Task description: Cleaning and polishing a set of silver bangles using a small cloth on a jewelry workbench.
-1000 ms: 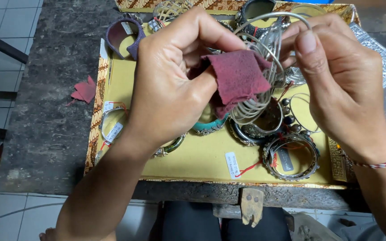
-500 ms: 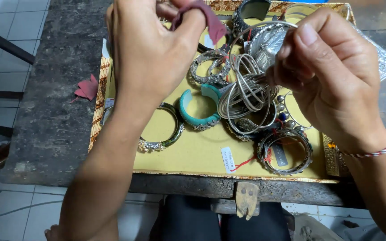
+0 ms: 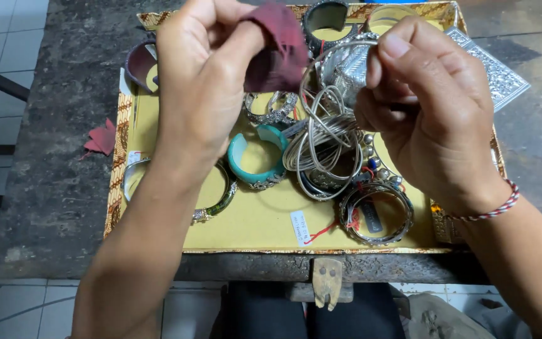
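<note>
Wood comes first at six o'clock: a small bench peg (image 3: 327,282) juts from the front edge of the dark stone worktop (image 3: 64,163), just below the near rim of a yellow tray with a patterned border (image 3: 265,226). On the tray's near part, at about five o'clock, lies a wide silver bangle (image 3: 376,212) with a red thread, and a white paper tag (image 3: 298,227) rests just left of it. Toward seven o'clock a green bangle with silver ends (image 3: 217,202) shows partly under the left forearm, and near the middle a turquoise cuff (image 3: 256,158) lies open-side up. Above the tray's centre hangs a bundle of thin silver wire bangles (image 3: 322,141) — the right hand (image 3: 431,119) holds it from the three o'clock side, thumb and fingers pressed together on its upper loops, the rest dangling over the jewellery beneath. That hand and the bundle cover much of the tray's right half, so the pieces under them cannot be made out. At eleven o'clock the left hand (image 3: 205,81) has its fingers curled and pinching a dark red cloth (image 3: 277,47), which touches the bundle's top left. An ornate silver bangle (image 3: 272,108) lies under the cloth, a purple cuff (image 3: 138,63) stands at ten o'clock, and a dark cuff (image 3: 325,17) sits at twelve. Off the tray at nine o'clock — a red cloth scrap (image 3: 101,138) on the stone; an embossed silver sheet (image 3: 495,66) lies at two o'clock.
</note>
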